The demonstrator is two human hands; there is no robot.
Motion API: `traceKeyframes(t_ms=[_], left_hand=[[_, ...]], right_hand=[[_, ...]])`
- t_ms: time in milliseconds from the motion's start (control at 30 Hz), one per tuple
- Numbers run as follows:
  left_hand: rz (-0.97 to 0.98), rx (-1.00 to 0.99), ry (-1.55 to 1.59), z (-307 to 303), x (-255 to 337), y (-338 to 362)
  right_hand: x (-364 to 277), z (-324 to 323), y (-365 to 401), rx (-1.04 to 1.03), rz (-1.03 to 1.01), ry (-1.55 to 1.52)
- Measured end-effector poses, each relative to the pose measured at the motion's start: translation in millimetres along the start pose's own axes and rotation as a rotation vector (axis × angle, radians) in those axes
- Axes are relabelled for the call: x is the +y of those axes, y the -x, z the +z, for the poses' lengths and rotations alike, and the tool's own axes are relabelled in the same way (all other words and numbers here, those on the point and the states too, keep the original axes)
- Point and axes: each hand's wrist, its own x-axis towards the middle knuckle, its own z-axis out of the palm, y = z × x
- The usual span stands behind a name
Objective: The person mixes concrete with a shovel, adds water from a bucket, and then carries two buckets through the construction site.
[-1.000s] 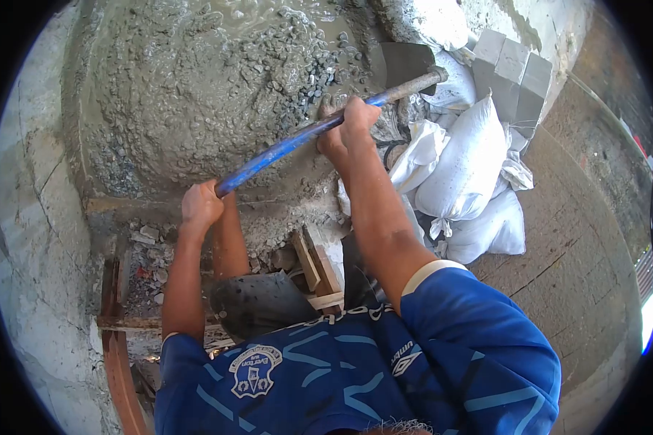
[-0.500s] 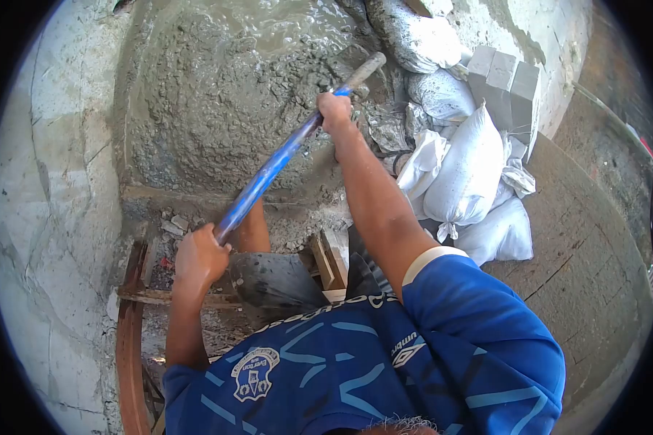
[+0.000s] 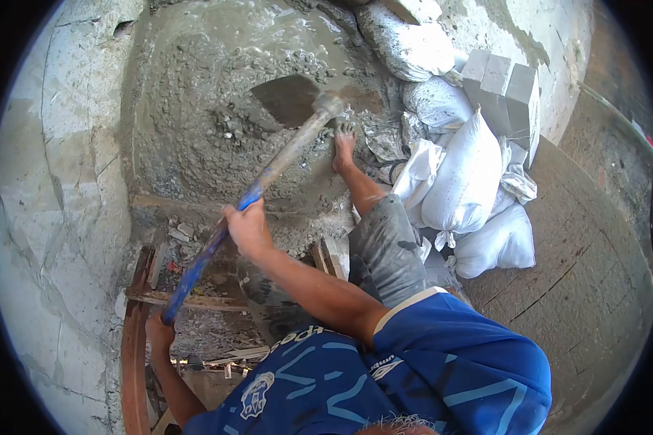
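Observation:
Both hands grip the long handle of a hoe (image 3: 286,154), which runs from lower left to upper right in front of me. My right hand (image 3: 248,228) is closed around the middle of the handle, on its worn blue part. Lower down, my left hand (image 3: 159,332) wraps the handle's near end. The flat metal blade (image 3: 286,100) shows over the wet concrete (image 3: 189,130), which is lumpy in the middle and watery at the far side. My bare foot (image 3: 345,148) stands at the right edge of the mix.
White filled sacks (image 3: 466,174) are piled right of the mix, with grey blocks (image 3: 500,87) behind them. A rough concrete wall (image 3: 72,196) rises on the left. Wooden boards (image 3: 134,362) lie near my left hand. A brown floor panel (image 3: 559,239) lies at the right.
Both hands have moved down and left, drawing the hoe handle toward my body. The hoe's blade has come into view over the concrete, and my foot now shows.

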Motion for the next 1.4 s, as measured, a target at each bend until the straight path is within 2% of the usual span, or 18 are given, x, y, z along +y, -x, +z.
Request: traceKeyframes(t_ms=[33,67,100,167,233,267,367,433,500,567,733,833,900,1000,1067,1200,1300,1400], left_hand=[[0.042,0.015,0.007,18.6,2.7,-33.1],[0.087,0.034,0.018,34.3,17.9,-82.8],[0.147,0.017,0.009,51.8,33.8,-133.0],[0.181,-0.001,0.094,74.9,92.4,-228.3],[0.308,0.011,0.053,104.6,135.7,-319.9],[0.302,-0.009,0.058,113.5,158.7,-355.9],[0.327,-0.042,0.096,122.5,203.1,-427.1],[0.362,-0.048,0.098,126.2,205.5,-453.7],[0.399,-0.060,0.088,134.9,202.0,-469.1],[0.347,-0.055,0.054,140.8,197.3,-480.9],[0.377,-0.098,0.089,133.0,196.4,-485.3],[0.350,-0.133,0.082,114.9,198.8,-470.9],[0.312,-0.141,0.060,96.5,200.8,-448.4],[0.321,-0.183,0.028,64.0,211.7,-397.5],[0.286,-0.280,0.129,39.6,223.2,-354.8],[0.230,-0.212,0.109,19.3,250.1,-252.5],[0.171,-0.240,0.166,5.8,258.7,-186.6],[0.115,-0.273,0.142,-9.7,240.2,-145.6]], right_hand=[[-5.0,-8.9,-18.4,0.045,-0.072,-0.010],[-12.2,-13.4,-44.4,0.093,-0.123,-0.267],[-27.2,-28.5,-73.9,0.126,-0.226,-0.330],[-46.9,-55.6,-152.5,0.277,-0.320,-0.266],[-83.2,-82.3,-203.4,0.264,-0.283,-0.321],[-74.9,-91.6,-252.4,0.380,-0.375,-0.243],[-90.3,-102.0,-303.3,0.486,-0.376,-0.178],[-87.2,-96.1,-318.5,0.509,-0.436,-0.303],[-76.4,-88.9,-334.8,0.509,-0.416,-0.273],[-71.6,-79.9,-350.5,0.559,-0.448,-0.241],[-82.7,-62.4,-353.2,0.620,-0.471,-0.233],[-94.3,-54.8,-364.4,0.706,-0.335,-0.164],[-97.6,-54.3,-381.6,0.721,-0.324,-0.211],[-113.0,-63.3,-375.0,0.675,-0.282,-0.243],[-122.2,-78.1,-386.1,0.629,-0.264,-0.114],[-160.1,-89.3,-327.7,0.522,-0.167,-0.004],[-140.6,-96.0,-348.7,0.407,-0.194,0.090],[-121.5,-85.3,-328.7,0.323,-0.147,0.216]])
